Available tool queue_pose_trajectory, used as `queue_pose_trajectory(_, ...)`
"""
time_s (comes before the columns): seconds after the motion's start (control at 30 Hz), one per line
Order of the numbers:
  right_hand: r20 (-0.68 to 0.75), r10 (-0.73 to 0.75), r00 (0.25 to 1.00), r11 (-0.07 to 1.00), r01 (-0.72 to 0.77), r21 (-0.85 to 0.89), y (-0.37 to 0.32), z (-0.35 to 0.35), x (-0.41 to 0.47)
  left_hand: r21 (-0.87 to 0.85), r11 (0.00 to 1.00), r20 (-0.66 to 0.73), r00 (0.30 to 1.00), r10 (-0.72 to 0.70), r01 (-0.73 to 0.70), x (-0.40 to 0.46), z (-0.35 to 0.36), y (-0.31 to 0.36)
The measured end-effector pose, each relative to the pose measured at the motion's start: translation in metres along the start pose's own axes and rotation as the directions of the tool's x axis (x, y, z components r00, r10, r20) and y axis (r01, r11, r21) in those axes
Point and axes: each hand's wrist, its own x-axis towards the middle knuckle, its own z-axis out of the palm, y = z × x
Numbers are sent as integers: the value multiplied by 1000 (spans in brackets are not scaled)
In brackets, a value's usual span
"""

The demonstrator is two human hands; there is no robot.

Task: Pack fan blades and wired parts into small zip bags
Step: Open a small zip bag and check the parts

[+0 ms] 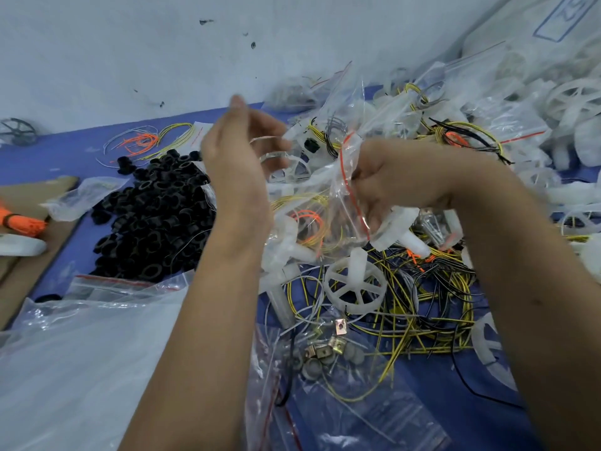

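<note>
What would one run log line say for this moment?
stage: bagging | right hand: pinches zip bag | left hand: raised beside bag, blurred

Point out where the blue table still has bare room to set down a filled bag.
Bare blue table shows at far left, between the wall and the black rings, edged by loose wires. A smaller strip lies between the rings and the cardboard. Centre and right are crowded: tangled wires, white fan blades, heaped bags.
</note>
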Motion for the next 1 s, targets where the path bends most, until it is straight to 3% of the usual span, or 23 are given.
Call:
queue_pose_trajectory(0.07,-147,50,988,967,-11,254,3,-6,0,72,996,-163,986,-31,43,11,-17,-2)
queue_pose_trajectory(0.13,-307,116,945,916,18,401,4,-11,2,174,981,-252,967,-42,88,20,-33,-7)
queue_pose_trajectory(0.23,-239,148,960,883,-19,469,-6,-11,2,275,948,-258,962,-86,158,27,-46,-13)
queue_pose_trajectory(0.3,-158,107,982,910,-33,413,-13,-3,1,307,934,-222,968,-114,180,28,-46,-17)
queue_pose_trajectory(0.47,-170,41,985,977,-4,215,-10,1,-2,222,955,-142,975,-169,198,23,-43,-18)
queue_pose_trajectory(0.6,-178,84,980,978,-115,-173,-3,-4,-1,148,955,-197,954,-226,257,26,-52,-15)
queue_pose_trajectory(0.67,-136,159,978,947,-190,-260,1,-4,0,306,922,-215,960,-176,238,30,-59,-19)
queue_pose_trajectory(0.8,-98,231,968,929,-249,-272,6,-7,2,653,732,-120,981,-152,193,36,-77,-25)
queue_pose_trajectory(0.9,-108,205,973,927,-229,-297,8,-10,3,754,630,-37,970,-242,186,38,-85,-28)
queue_pose_trajectory(1.0,-44,204,978,950,-209,-231,10,-9,2,779,614,49,963,-265,129,36,-86,-31)
